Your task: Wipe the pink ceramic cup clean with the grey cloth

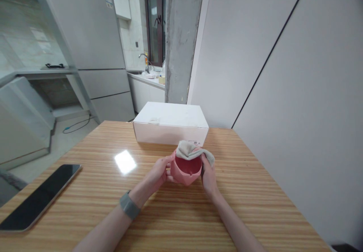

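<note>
Between my hands is a pink faceted bowl (pixel 185 174), tilted so that its hollow inside faces me. My left hand (pixel 161 170) grips the bowl's left side, thumb near the rim and fingers around the wall. A light grey cloth (pixel 188 150) lies over the far rim and drapes to the right. My right hand (pixel 209 174) is closed on the cloth at the bowl's right side; some of its fingers are hidden behind the cloth and bowl. A grey band (pixel 129 205) circles my left wrist.
A white box (pixel 170 125) stands on the wooden table (pixel 249 206) just beyond the bowl. At the left lies a dark phone-like slab (pixel 41 195). A white wall (pixel 269 93) runs along the right side; a fridge (pixel 96 47) stands behind at the left.
</note>
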### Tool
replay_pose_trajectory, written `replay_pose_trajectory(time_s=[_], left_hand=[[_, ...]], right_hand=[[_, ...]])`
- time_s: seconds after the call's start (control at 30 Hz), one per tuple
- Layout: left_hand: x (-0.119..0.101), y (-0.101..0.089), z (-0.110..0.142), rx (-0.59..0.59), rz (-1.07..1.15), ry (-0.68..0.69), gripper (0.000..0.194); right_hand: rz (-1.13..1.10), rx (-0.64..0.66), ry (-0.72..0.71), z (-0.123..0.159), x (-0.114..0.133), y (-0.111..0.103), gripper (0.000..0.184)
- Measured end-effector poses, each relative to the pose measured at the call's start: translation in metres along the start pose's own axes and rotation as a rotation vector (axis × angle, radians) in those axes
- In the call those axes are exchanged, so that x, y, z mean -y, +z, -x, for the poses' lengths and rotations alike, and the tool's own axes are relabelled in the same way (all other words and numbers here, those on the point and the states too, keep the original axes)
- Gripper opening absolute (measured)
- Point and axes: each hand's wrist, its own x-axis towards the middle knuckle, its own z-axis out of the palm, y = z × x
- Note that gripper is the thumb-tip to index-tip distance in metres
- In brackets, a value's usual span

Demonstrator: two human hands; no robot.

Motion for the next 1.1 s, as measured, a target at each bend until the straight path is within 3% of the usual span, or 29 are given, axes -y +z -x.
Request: replay_pose_trajectory(time_s=[0.13, 0.3, 0.43, 0.53, 0.73, 0.87, 1.0, 1.1], left_hand=[[0.0, 0.005, 0.003, 0.002, 0.059, 0.09, 0.036], [-0.001, 0.014, 0.011, 0.146, 0.161, 0.197, 0.034], [-0.003, 0.012, 0.012, 0.186, 0.118, 0.033, 0.036], [-0.003, 0.006, 0.01, 0.21, 0.036, -0.085, 0.048], [-0.003, -0.004, 0.002, 0.065, -0.022, -0.046, 0.043], [-0.008, 0.001, 0.003, -0.06, 0.034, -0.009, 0.039], [-0.005, 0.014, 0.009, 0.089, 0.161, 0.159, 0.034], [0.0, 0.014, 0.008, 0.147, 0.155, 0.134, 0.036]], right_hand=[[0.012, -0.033, -0.093, 0.013, 0.0, 0.009, 0.031], [0.039, -0.088, -0.228, 0.021, 0.0, 0.018, 0.031], [0.009, -0.128, -0.119, 0.011, 0.007, 0.009, 0.032], [-0.003, -0.062, 0.025, 0.002, 0.012, 0.0, 0.031], [-0.032, 0.046, 0.076, -0.003, 0.006, 0.001, 0.036], [-0.026, 0.017, -0.011, 0.007, 0.0, 0.012, 0.035], [0.01, -0.064, -0.18, 0.017, -0.004, 0.02, 0.032], [-0.002, -0.108, -0.213, 0.013, -0.007, 0.017, 0.032]])
